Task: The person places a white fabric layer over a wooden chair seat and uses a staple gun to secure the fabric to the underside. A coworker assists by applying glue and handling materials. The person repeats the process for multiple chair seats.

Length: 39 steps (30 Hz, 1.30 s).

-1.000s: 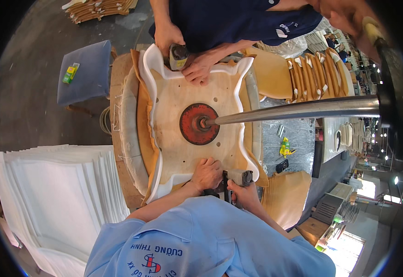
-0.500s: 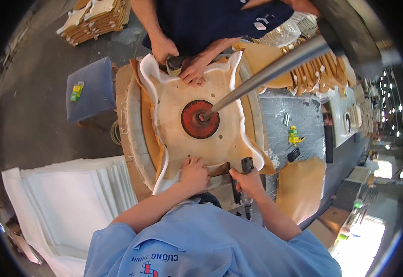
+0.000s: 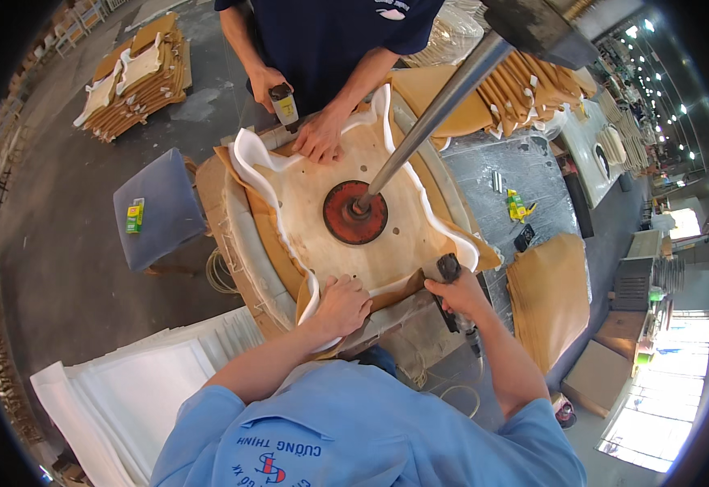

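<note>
Both hands barely shifted vs earlier frame; left hand (image 3: 340, 306) still flat, open, pressing white foam (image 3: 251, 166) over near edge of wooden seat board (image 3: 314, 207); right hand (image 3: 457, 294) closed round staple gun (image 3: 449, 269) at near-right corner; co-worker's hands at far edge; stapling likely mid-run.

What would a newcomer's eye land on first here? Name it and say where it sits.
The red disc at the middle of the pale wooden seat board, pinned by a slanting steel rod from the upper right. White foam curls up around the board's edges. At the near edge the left hand presses the covering down while the right hand grips a dark tool.
</note>
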### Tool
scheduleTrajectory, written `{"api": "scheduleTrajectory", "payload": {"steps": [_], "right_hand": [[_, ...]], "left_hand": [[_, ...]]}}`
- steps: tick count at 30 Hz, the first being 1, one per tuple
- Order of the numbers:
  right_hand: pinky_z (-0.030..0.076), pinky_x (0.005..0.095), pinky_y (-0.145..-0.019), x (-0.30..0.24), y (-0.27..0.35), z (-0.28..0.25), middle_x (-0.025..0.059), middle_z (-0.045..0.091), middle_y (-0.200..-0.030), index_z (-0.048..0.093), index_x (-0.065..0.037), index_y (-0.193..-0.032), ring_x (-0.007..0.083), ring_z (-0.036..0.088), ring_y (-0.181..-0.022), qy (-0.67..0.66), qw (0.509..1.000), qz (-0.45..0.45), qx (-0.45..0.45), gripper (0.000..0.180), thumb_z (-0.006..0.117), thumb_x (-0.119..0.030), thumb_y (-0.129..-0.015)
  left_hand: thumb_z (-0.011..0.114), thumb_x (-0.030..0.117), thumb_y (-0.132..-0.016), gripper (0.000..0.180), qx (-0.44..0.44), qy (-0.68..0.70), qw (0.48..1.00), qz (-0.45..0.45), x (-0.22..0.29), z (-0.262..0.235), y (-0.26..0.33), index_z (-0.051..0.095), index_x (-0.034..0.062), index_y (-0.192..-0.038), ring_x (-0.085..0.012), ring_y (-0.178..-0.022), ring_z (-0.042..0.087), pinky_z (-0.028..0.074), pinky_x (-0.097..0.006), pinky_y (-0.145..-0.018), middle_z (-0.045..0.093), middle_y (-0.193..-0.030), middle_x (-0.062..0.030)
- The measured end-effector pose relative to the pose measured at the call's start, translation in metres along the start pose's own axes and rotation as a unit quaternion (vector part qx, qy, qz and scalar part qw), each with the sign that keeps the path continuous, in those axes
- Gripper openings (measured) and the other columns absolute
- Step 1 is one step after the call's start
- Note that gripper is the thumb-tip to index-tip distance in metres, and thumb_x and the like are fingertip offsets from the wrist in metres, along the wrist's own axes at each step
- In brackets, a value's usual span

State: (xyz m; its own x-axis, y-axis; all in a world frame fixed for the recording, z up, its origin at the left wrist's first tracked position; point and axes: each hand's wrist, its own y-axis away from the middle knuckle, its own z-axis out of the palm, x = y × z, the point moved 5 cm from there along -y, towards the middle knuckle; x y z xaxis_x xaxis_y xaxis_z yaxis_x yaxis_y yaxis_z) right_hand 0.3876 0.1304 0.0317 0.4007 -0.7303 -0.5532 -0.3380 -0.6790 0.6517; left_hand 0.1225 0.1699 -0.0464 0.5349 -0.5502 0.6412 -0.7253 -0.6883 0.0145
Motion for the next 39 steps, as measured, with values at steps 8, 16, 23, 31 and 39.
{"api": "scheduleTrajectory", "payload": {"steps": [8, 16, 23, 31, 39], "right_hand": [[0.047, 0.0306, -0.049, -0.007, 0.061, 0.087, 0.0010, 0.066, -0.068, 0.076, -0.002, -0.110, 0.0098, 0.060, -0.052, -0.110, 0.991, -0.016, -0.080, 0.027, 0.084, -0.023, -0.096], [0.046, 0.0315, -0.047, -0.015, 0.043, 0.103, 0.0023, 0.066, -0.067, 0.074, -0.002, -0.098, 0.0113, 0.060, -0.050, -0.083, 0.994, 0.006, -0.076, 0.024, 0.083, -0.024, -0.097], [0.049, 0.0324, -0.049, -0.032, 0.039, 0.104, 0.0045, 0.069, -0.072, 0.073, 0.000, -0.103, 0.0125, 0.062, -0.052, -0.021, 0.997, 0.052, -0.052, 0.032, 0.085, -0.028, -0.095], [0.051, 0.0314, -0.050, 0.009, 0.056, 0.067, 0.0028, 0.070, -0.075, 0.075, -0.003, -0.112, 0.0125, 0.065, -0.055, -0.183, 0.983, -0.031, -0.004, 0.029, 0.087, -0.023, -0.095], [0.047, 0.0318, -0.048, 0.034, 0.021, -0.004, 0.0020, 0.068, -0.072, 0.075, -0.003, -0.108, 0.0120, 0.061, -0.052, -0.157, 0.986, -0.052, 0.018, 0.025, 0.087, -0.020, -0.096]], "left_hand": [[0.077, 0.014, -0.086, 0.011, 0.204, 0.076, 0.976, 0.001, -0.005, 0.010, 0.003, 0.069, 0.0112, -0.079, -0.0329, -0.096, 0.058, 0.040, -0.051, -0.087, 0.061, -0.092, -0.0079], [0.079, 0.014, -0.084, 0.010, 0.190, 0.088, 0.978, -0.019, -0.007, 0.010, 0.002, 0.069, 0.0119, -0.083, -0.0330, -0.098, 0.058, 0.042, -0.051, -0.086, 0.062, -0.095, -0.0073], [0.080, 0.017, -0.084, 0.011, 0.111, 0.052, 0.991, -0.043, -0.004, 0.011, -0.002, 0.071, 0.0118, -0.088, -0.0344, -0.104, 0.059, 0.044, -0.047, -0.089, 0.064, -0.101, -0.0091], [0.083, 0.028, -0.087, 0.031, 0.055, 0.063, 0.996, -0.024, 0.018, -0.014, -0.038, 0.072, 0.0047, -0.104, -0.0407, -0.125, 0.057, 0.043, -0.055, -0.110, 0.065, -0.119, -0.0184], [0.083, 0.038, -0.091, 0.038, 0.043, 0.028, 0.999, 0.017, 0.040, 0.039, -0.099, 0.078, 0.0068, -0.112, -0.0409, -0.164, 0.029, 0.018, -0.058, -0.137, 0.050, -0.158, -0.0152]]}}
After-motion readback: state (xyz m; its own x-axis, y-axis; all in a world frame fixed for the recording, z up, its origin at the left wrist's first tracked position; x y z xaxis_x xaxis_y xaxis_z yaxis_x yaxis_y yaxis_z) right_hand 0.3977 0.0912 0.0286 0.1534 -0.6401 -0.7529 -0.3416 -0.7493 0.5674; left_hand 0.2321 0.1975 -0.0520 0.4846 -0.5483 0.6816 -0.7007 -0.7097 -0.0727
